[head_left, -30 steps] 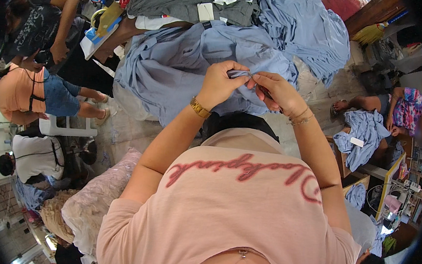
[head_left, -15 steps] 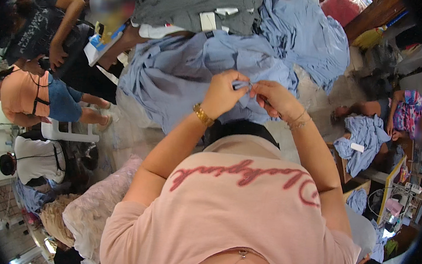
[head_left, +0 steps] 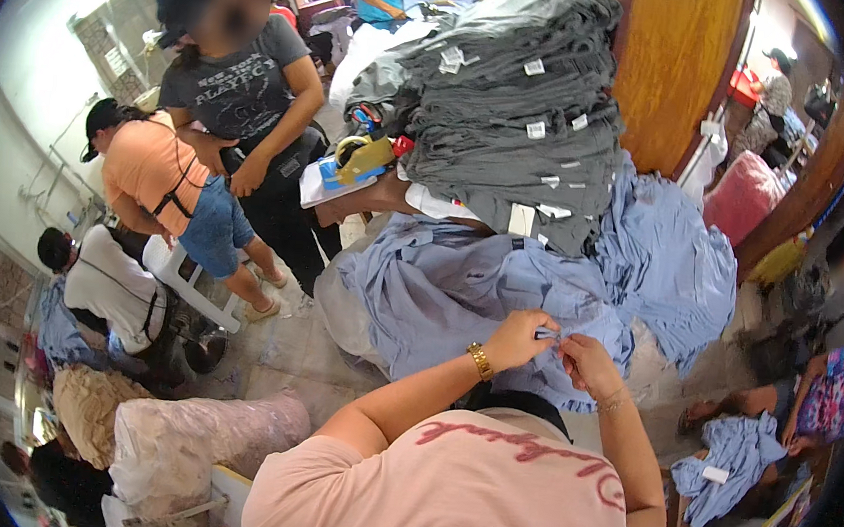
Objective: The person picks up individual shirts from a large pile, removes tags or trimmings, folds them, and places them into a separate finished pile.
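Head view. The left hand (head_left: 518,340) sits just right of the frame centre, fingers closed in a pinch on a small fold of a light blue shirt (head_left: 460,287). A gold watch (head_left: 480,361) circles its wrist. The right hand (head_left: 589,363) lies just beside it, touching the same fold, fingers likewise closed on the cloth. Both forearms enter from the lower edge, above a pink top (head_left: 463,488).

The light blue shirt spreads across the frame centre, over the edge of a counter (head_left: 377,199) that is mostly covered. More blue cloth (head_left: 668,265) lies heaped to the right of centre. A tall stack of grey garments (head_left: 516,111) with white tags rises in the upper centre, directly behind the shirt.

In the upper left, a person in a dark grey shirt (head_left: 242,82) stands beside a person in an orange top (head_left: 149,169). A filled pale sack (head_left: 196,439) lies on the floor at lower left.
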The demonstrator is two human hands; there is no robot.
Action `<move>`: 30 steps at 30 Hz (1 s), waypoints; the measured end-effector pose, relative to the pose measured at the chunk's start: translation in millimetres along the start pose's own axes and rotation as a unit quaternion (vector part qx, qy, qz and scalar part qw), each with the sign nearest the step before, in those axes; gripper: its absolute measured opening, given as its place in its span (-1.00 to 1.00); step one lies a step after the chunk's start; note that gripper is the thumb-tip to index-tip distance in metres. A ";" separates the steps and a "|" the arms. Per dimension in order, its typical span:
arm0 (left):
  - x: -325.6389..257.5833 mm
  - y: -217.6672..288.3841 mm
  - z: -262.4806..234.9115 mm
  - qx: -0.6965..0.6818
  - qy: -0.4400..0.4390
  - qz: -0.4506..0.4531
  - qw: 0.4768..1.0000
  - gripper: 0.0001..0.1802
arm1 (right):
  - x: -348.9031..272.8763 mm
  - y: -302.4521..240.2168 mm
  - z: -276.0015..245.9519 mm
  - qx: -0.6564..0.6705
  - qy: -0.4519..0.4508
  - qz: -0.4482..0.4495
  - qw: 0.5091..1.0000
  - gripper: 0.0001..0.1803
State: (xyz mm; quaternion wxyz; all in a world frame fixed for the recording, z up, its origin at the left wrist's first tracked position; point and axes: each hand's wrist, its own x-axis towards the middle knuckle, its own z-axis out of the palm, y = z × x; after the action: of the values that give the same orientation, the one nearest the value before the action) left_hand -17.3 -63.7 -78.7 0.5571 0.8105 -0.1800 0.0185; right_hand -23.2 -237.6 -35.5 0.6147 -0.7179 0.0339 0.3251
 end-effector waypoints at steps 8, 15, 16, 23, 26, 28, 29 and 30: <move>-1.9 -5.8 2.1 -0.034 0.029 0.022 0.999 -0.78 | -2.2 2.2 3.6 0.022 0.008 -0.018 1.000 -0.74; -1.9 -10.8 -1.1 -0.078 0.040 0.008 0.996 -0.76 | -2.9 -0.4 7.0 0.017 0.013 -0.044 0.999 -0.70; -3.3 -9.9 0.2 -0.094 0.035 -0.013 0.995 -0.75 | -4.6 1.0 6.2 0.015 0.016 -0.047 0.999 -0.70; -3.2 -29.6 3.1 -0.057 0.045 -0.049 0.996 -0.74 | -5.9 0.5 -4.3 0.093 0.048 -0.168 0.980 -0.70; -8.7 -17.5 0.5 -0.093 0.056 -0.047 0.993 -0.72 | 2.5 4.0 -1.3 -0.062 0.139 -0.207 0.966 -0.78; -8.3 -12.2 2.6 -0.103 0.060 -0.044 0.992 -0.72 | 12.6 13.5 0.7 -0.141 0.170 -0.263 0.939 -0.82; -8.2 -13.6 4.6 -0.099 0.058 -0.045 0.992 -0.73 | 13.6 15.5 4.9 -0.152 0.178 -0.290 0.928 -0.83; -8.8 -14.0 6.1 -0.095 0.057 -0.046 0.993 -0.74 | 13.1 16.5 9.8 -0.163 0.185 -0.318 0.915 -0.84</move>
State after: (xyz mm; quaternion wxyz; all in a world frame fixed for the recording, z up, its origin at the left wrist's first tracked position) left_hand -22.2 -62.5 -95.5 0.6412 0.7590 -0.1110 0.0219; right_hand -24.5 -228.0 -56.6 0.5424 -0.8286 -0.1364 -0.0251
